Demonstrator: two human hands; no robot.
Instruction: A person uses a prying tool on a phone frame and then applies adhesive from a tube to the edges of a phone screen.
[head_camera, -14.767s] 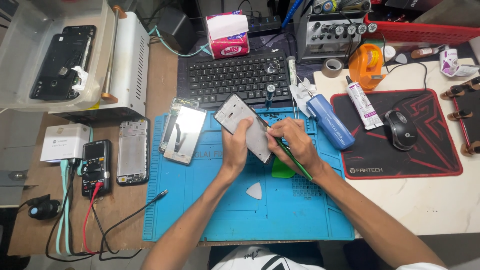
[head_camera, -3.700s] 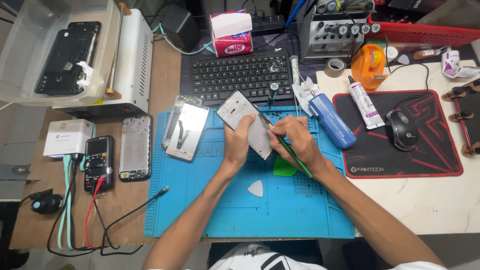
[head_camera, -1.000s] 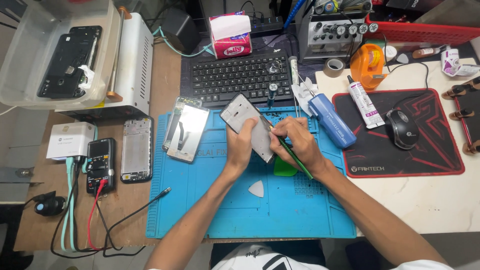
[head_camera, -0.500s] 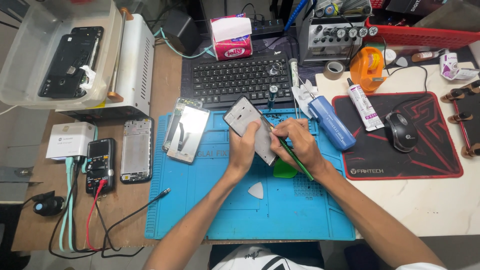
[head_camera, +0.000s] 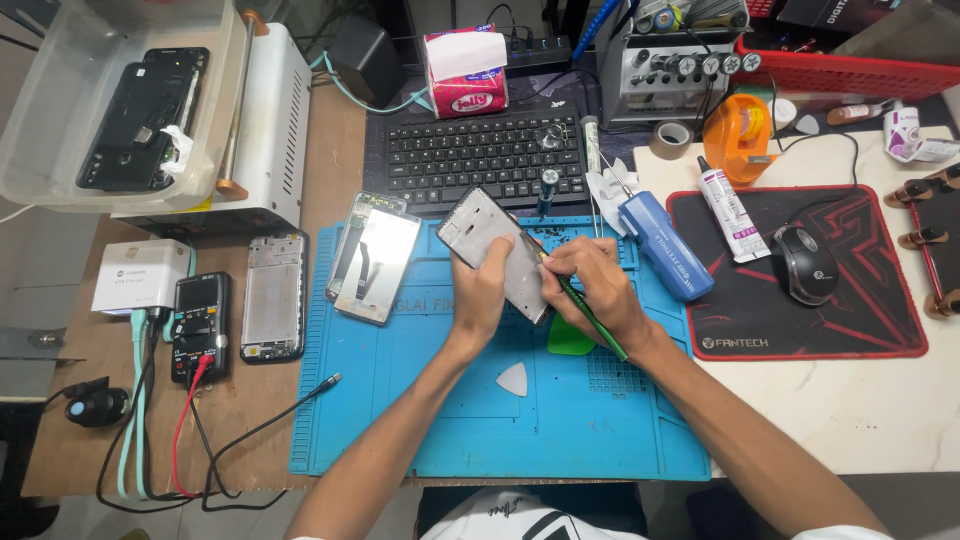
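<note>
The left hand (head_camera: 482, 290) is gripping a grey phone frame (head_camera: 497, 250), fingers wrapped around its lower long edge, and is holding it tilted above the blue work mat (head_camera: 420, 400) at the centre of the view. The right hand (head_camera: 590, 290) is pinching a thin green-handled tool (head_camera: 590, 318); the tip is meeting the frame's right edge, while the handle is trailing toward 5 o'clock across the wrist. A green pick (head_camera: 570, 338) is lying on the mat directly under that hand, and a white triangular pick (head_camera: 513, 379) is sitting just beyond it at 6 o'clock. At 9 o'clock from the frame, a second phone body (head_camera: 372, 256) is resting across the mat's upper left edge. At 12 o'clock, the black keyboard (head_camera: 475, 157) is bordering the mat's top edge. At 2 o'clock, a blue bottle (head_camera: 665, 245) is lying just beside the right hand, crowding that side. The lower half of the mat, from 6 to 8 o'clock, is holding only the two forearms and is offering the widest room. At far 9 o'clock, a multimeter (head_camera: 201, 325) and another phone frame (head_camera: 273, 308) are lying on the wooden desk (head_camera: 330, 150), well apart from the hands.
</note>
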